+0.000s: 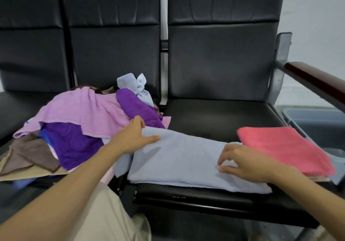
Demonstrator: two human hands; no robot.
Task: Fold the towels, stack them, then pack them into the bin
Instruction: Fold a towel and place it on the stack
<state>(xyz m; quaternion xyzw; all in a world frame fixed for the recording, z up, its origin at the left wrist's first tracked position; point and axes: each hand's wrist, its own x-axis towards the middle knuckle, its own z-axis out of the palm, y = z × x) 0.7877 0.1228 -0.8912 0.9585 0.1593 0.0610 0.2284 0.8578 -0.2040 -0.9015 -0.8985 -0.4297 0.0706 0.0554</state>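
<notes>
- Pale blue terry towel (183, 158) is gripped by the left hand (133, 136) and pinched at its right end by the right hand (244, 163)
- Contents of the grey plastic bin (317, 123) cannot be told

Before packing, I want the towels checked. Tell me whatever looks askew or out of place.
The coral towel sits skewed, overhanging the seat's right edge beside the bin. The blue towel lies slanted across the seat gap. At the pile's back, a pale towel looks knotted.
</notes>
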